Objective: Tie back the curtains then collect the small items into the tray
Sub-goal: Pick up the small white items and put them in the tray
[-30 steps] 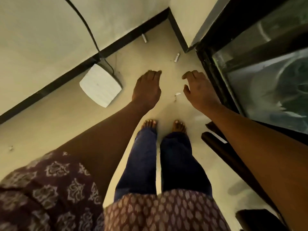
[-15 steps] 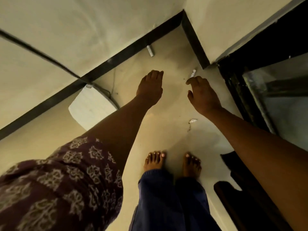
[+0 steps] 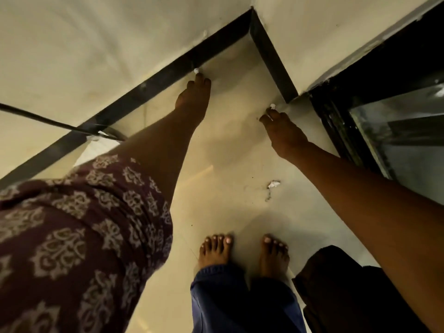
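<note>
Three small white items on floor: one [image 3: 197, 71] at baseboard, one [image 3: 272, 106] at wall corner, crumpled scrap [image 3: 274, 184].

Hands: two — the left hand [image 3: 193, 97] and the right hand [image 3: 283, 131], both stretched down to the floor.
Small white items: three in sight — one at the left fingertips by the skirting [image 3: 197, 71], one at the right fingertips near the wall corner [image 3: 272, 106], and one crumpled white scrap [image 3: 274, 184] lying free on the floor.
Bare feet: two, the left foot [image 3: 215, 251] and the right foot [image 3: 274, 255].
Black cables: one [image 3: 48, 120], running along the wall.
White flat objects on the floor: one [image 3: 92, 150], mostly hidden behind the left arm.
Glass door panels: one [image 3: 403, 131].
</note>
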